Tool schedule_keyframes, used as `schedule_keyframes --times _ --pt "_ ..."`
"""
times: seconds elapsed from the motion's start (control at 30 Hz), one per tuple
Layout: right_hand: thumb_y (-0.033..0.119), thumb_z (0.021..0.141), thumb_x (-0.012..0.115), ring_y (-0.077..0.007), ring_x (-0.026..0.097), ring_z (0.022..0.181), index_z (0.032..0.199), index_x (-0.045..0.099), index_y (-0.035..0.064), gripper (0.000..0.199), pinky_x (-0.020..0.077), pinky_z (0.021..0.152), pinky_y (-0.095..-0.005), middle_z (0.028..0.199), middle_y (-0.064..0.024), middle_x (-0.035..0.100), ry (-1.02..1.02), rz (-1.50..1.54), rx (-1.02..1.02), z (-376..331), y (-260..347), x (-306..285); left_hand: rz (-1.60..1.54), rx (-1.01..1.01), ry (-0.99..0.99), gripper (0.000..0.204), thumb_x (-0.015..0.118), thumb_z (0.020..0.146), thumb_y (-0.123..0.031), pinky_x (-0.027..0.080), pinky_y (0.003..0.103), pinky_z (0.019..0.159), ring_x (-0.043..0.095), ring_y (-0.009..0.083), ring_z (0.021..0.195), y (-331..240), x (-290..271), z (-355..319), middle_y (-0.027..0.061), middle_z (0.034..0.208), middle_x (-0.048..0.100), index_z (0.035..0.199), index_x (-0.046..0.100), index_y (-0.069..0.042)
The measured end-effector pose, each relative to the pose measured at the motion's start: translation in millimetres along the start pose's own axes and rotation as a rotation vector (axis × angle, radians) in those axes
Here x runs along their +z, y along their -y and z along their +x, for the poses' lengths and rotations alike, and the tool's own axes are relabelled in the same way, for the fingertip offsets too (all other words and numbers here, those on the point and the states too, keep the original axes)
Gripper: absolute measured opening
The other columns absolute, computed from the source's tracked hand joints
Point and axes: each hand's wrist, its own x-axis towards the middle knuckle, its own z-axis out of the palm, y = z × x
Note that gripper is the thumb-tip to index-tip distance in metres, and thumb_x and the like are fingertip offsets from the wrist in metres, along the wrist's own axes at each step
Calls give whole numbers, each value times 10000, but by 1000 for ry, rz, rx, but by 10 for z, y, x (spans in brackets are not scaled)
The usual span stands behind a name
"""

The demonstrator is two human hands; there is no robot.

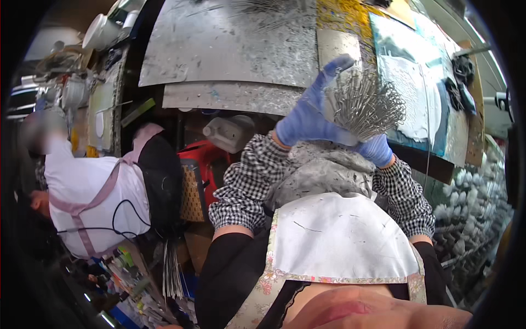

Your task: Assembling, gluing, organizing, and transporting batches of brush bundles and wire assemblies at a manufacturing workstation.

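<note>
A thick bundle of thin metal wires [368,107] with bent, looped ends fans out in front of me, above my lap and near the table's front edge. My right hand [377,150], in a blue glove, is closed around the bundle's lower end, its fingers partly hidden. At the bundle's left side is my left hand [309,118], also gloved in blue. Its thumb and fingers are spread wide in a C shape, with the lower fingers reaching close to the right hand. Whether they touch the wires I cannot tell.
Loose wires [257,6] lie at the back of the grey metal-topped table [230,49]. On its right is a blue board [435,109] with a white sheet [408,96]. A plastic jug [229,133] and red chair [211,164] stand left. Another person [104,192] works further left.
</note>
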Motion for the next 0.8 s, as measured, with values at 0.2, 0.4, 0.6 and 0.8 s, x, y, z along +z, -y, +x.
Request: schedule_keyframes --times 0.2,0.4,0.6,0.8 --pt "235 633 886 -270 508 1239 1434 317 48 1000 406 1066 -410 1365 -133 500 193 1154 245 -75 -180 -18 147 -309 321 966 899 628 -133 485 318 959 643 139 944 198 143 50 51 984 676 1416 356 0" --pt "381 703 787 -304 358 1360 1368 447 62 812 249 1160 -431 1414 -161 432 49 670 279 207 -421 -133 180 -360 -148 318 688 760 12 536 254 776 635 87 844 249 164 130 20 902 666 1065 600 -6" --pt "575 784 640 -349 249 1412 1387 454 134 770 176 1165 -502 1511 -110 322 41 -199 384 311 -760 612 765 105 -108 296 726 751 22 521 248 793 646 127 855 1026 -298 378 56 932 669 1007 590 -39" --pt "601 733 670 -331 208 1431 1436 394 151 879 146 1172 -485 1514 -102 313 59 -164 410 283 -756 692 808 141 -99 332 802 705 -104 542 294 754 661 162 803 1116 -383 343 51 885 670 960 594 -61"
